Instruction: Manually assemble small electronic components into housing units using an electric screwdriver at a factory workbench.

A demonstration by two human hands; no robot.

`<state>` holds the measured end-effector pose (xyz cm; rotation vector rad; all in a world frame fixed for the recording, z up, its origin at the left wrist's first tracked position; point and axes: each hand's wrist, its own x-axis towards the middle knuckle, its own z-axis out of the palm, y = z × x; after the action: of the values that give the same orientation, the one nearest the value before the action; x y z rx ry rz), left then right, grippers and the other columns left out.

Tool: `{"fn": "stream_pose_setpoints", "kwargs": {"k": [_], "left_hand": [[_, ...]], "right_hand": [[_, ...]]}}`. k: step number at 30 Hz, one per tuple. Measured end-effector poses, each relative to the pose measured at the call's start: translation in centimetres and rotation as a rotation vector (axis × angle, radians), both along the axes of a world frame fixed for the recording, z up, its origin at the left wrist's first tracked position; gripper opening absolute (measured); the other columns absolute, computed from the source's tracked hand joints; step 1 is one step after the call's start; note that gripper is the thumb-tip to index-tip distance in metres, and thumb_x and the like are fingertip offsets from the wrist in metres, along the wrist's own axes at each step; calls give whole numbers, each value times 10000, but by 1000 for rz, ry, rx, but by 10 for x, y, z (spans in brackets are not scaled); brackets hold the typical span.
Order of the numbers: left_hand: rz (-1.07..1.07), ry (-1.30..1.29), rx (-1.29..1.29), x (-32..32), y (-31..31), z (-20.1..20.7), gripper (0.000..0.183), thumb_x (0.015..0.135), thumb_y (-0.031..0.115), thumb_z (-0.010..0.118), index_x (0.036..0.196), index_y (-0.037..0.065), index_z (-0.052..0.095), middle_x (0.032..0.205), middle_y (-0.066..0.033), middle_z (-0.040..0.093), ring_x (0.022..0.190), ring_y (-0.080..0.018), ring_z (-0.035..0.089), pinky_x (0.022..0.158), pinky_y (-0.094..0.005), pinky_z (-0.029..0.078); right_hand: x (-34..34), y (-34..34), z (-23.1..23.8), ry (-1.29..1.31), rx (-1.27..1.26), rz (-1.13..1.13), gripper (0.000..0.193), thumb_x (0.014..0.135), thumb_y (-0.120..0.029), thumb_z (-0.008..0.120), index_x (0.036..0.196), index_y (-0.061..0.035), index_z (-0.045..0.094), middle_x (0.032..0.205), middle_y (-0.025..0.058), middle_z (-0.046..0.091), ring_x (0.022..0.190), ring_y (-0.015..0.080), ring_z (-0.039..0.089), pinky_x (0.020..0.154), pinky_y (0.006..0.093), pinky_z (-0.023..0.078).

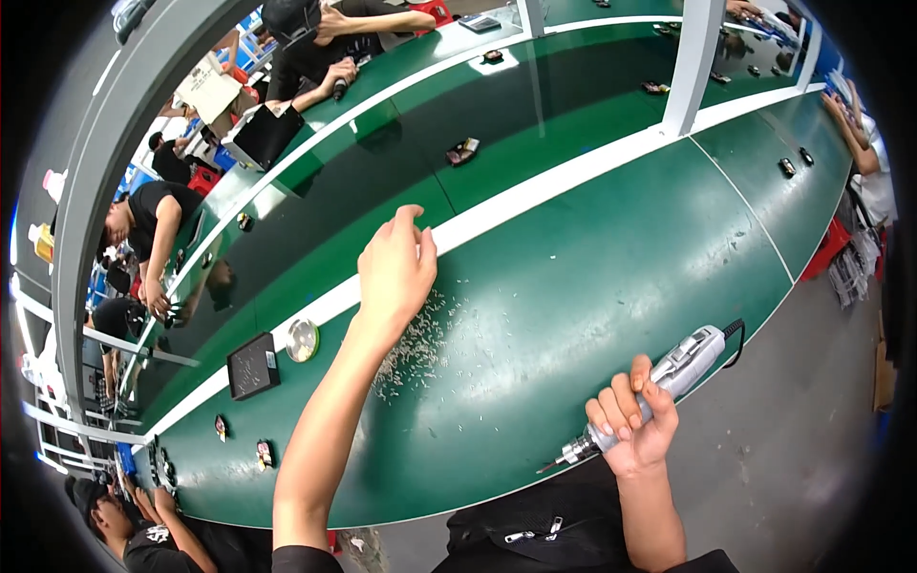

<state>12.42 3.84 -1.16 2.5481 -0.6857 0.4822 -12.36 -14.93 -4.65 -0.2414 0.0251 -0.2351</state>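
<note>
An electric screwdriver is gripped slantwise by the right fingers, while small pale pieces are spread near the half-curled, seemingly empty left fingers, presumably for easy reach.

Left arm stretched well forward, bare forearm rising from lower edge and slanting right. Left hand back side up, fingers bent and loosely curled, thumb on the right side, hand empty. Right forearm comes up near upright, lower right, less extended. Right hand nearer the body, closed in a grip, fingers wrapped over, fingertips showing, wrist roughly straight.
</note>
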Motion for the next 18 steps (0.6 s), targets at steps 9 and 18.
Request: {"fn": "stream_pose_setpoints", "kwargs": {"k": [9,18], "left_hand": [[172,88,201,104,-90,-7,593,802,287,669,1238,-46,443,1100,-226,571,1067,-361,553,903,-427,473],[-115,-77,350,138,-65,-25,484,820,118,587,1258,-41,456,1127,-211,562,1055,-366,537,921,-429,462]], "right_hand": [[4,0,0,11,-33,50,99,893,-189,524,869,-99,493,518,1,379,433,120,388,532,306,378],[7,-4,-2,-36,31,115,53,898,-141,506,878,-100,533,551,20,414,463,136,412,588,323,385]]}}
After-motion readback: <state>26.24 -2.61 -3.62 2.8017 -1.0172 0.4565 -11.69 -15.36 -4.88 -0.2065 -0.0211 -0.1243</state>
